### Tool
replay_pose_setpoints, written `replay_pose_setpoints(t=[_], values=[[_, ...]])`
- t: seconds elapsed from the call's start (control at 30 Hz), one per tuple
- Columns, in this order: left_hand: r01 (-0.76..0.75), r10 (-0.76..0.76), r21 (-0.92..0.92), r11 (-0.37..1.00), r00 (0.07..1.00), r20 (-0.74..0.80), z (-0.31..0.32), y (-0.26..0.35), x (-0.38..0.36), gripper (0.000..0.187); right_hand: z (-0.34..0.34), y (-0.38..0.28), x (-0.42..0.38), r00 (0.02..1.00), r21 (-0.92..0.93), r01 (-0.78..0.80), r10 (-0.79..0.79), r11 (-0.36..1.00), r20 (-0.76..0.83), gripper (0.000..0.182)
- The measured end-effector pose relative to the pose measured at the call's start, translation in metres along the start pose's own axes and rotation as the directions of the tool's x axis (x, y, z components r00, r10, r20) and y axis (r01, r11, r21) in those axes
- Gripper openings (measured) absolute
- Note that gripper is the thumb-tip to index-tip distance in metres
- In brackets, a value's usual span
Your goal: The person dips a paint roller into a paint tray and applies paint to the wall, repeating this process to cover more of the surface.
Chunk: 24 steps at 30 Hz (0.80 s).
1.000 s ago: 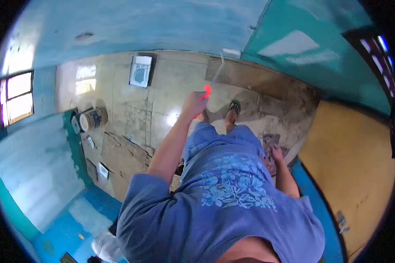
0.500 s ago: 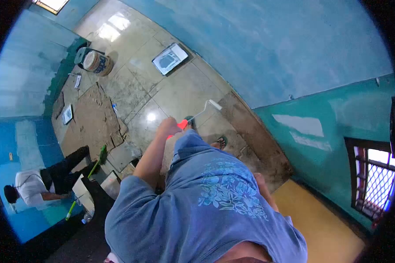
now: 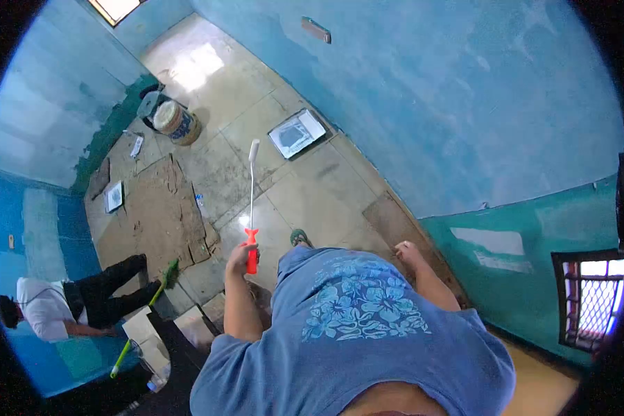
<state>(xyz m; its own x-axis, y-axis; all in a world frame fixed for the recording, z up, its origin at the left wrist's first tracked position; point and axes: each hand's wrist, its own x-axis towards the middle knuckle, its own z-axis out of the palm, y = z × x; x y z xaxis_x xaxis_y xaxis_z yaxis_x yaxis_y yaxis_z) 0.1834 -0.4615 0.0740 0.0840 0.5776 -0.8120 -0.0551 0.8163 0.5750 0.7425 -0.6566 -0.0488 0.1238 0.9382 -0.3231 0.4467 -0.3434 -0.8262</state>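
My left hand [image 3: 240,259] is wrapped round the red handle of a paint roller [image 3: 252,244]. The roller's thin metal rod points away from me, with a small white roller head [image 3: 254,150] at its far end, over the tiled floor. On the right, my right hand [image 3: 409,254] hangs beside my blue shirt, fingers loosely bent and partly apart, holding nothing. A white paint tray [image 3: 297,134] with grey inside lies on the floor beyond the roller, near the blue wall.
A person in a white shirt [image 3: 45,298] is at the left, near a green-handled broom [image 3: 161,286]. A bucket [image 3: 177,122], a second tray [image 3: 114,197] and brown cardboard [image 3: 152,215] are on the floor. A barred window [image 3: 591,299] is at the right.
My left hand has moved left and down, and the roller has swung from pointing right to pointing away from me. My right hand has come further out from beside the shirt. The view has shifted.
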Motion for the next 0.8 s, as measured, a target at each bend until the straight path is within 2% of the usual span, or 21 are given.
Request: replay_pose_setpoints(t=[0.03,0.07,0.1,0.13,0.2,0.23,0.27,0.3,0.37,0.4,0.43,0.47,0.5,0.53,0.57,0.63,0.67,0.73,0.77,0.8], values=[[-0.029,0.040,0.123,0.992,0.995,-0.092,-0.014,0.005,0.009,0.013,0.010,-0.044,0.015,0.897,0.164,-0.442,0.438,0.882,0.063,0.023],[-0.052,0.097,0.242,0.969,0.979,-0.178,-0.030,0.010,0.016,0.012,0.029,-0.062,0.028,0.896,0.182,-0.441,0.441,0.879,0.047,0.023],[-0.019,0.143,0.452,0.892,0.960,-0.241,-0.044,0.014,0.025,0.011,0.042,-0.074,0.040,0.920,0.139,-0.391,0.389,0.910,0.047,0.025],[-0.030,0.153,0.465,0.885,0.961,-0.230,-0.059,0.018,0.029,0.011,0.056,-0.091,0.056,0.940,0.093,-0.340,0.336,0.936,0.050,0.026],[-0.023,0.081,0.223,0.975,0.963,-0.256,-0.083,0.025,0.036,0.012,0.087,-0.142,0.099,0.984,0.077,-0.173,0.168,0.982,0.067,0.031],[-0.029,0.109,0.288,0.957,0.958,-0.267,-0.093,0.029,0.039,0.012,0.090,-0.209,0.110,0.996,-0.010,-0.024,0.025,1.000,0.088,0.029],[-0.034,0.137,0.353,0.935,0.953,-0.271,-0.102,0.034,0.041,0.012,0.099,-0.273,0.120,0.985,0.248,0.046,-0.086,0.968,0.150,0.026],[-0.025,0.134,0.340,0.940,0.944,-0.302,-0.108,0.042,0.039,0.012,0.109,-0.326,0.132,0.961,0.252,0.165,-0.213,0.954,0.178,0.023],[-0.036,0.123,0.275,0.961,0.944,-0.306,-0.122,0.053,0.044,0.012,0.109,-0.455,0.133,0.819,0.439,0.358,-0.503,0.824,0.276,0.018],[-0.047,0.110,0.223,0.974,0.954,-0.279,-0.130,0.057,0.053,0.011,0.097,-0.525,0.116,0.750,0.600,0.260,-0.549,0.757,0.368,0.016],[-0.054,0.116,0.244,0.968,0.962,-0.246,-0.128,0.066,0.064,0.011,0.094,-0.574,0.114,0.533,0.636,0.512,-0.794,0.577,0.292,0.017],[-0.079,0.118,0.210,0.974,0.976,-0.180,-0.122,0.073,0.078,0.012,0.079,-0.628,0.098,0.415,0.809,0.367,-0.859,0.459,0.299,0.019],[-0.097,0.118,0.169,0.981,0.986,-0.118,-0.115,0.081,0.092,0.012,0.081,-0.664,0.096,0.201,0.929,0.267,-0.958,0.255,0.206,0.023],[-0.111,0.119,0.120,0.986,0.991,-0.063,-0.108,0.086,0.102,0.012,0.081,-0.698,0.089,0.081,0.979,0.167,-0.992,0.114,0.102,0.025],[-0.126,0.127,0.066,0.990,0.992,-0.013,-0.101,0.092,0.111,0.012,0.085,-0.727,0.086,-0.020,0.996,0.029,-0.997,0.079,0.080,0.024],[-0.165,0.168,-0.058,0.985,0.984,0.062,-0.096,0.110,0.125,0.013,0.080,-0.776,0.079,-0.107,0.966,-0.211,-0.986,0.148,0.128,0.017],[-0.188,0.199,-0.123,0.974,0.976,0.087,-0.097,0.121,0.130,0.013,0.081,-0.798,0.078,-0.132,0.965,-0.210,-0.982,0.159,0.133,0.017],[-0.238,0.274,-0.249,0.939,0.954,0.121,-0.106,0.144,0.137,0.013,0.091,-0.830,0.078,-0.281,0.856,-0.505,-0.959,0.111,-0.041,0.019],[-0.261,0.313,-0.311,0.914,0.941,0.131,-0.111,0.156,0.140,0.013,0.101,-0.840,0.083,-0.310,0.850,-0.511,-0.950,0.128,-0.044,0.019],[-0.280,0.351,-0.375,0.884,0.926,0.136,-0.117,0.163,0.142,0.014,0.112,-0.849,0.088,-0.341,0.787,-0.602,-0.934,0.134,-0.102,0.018]])
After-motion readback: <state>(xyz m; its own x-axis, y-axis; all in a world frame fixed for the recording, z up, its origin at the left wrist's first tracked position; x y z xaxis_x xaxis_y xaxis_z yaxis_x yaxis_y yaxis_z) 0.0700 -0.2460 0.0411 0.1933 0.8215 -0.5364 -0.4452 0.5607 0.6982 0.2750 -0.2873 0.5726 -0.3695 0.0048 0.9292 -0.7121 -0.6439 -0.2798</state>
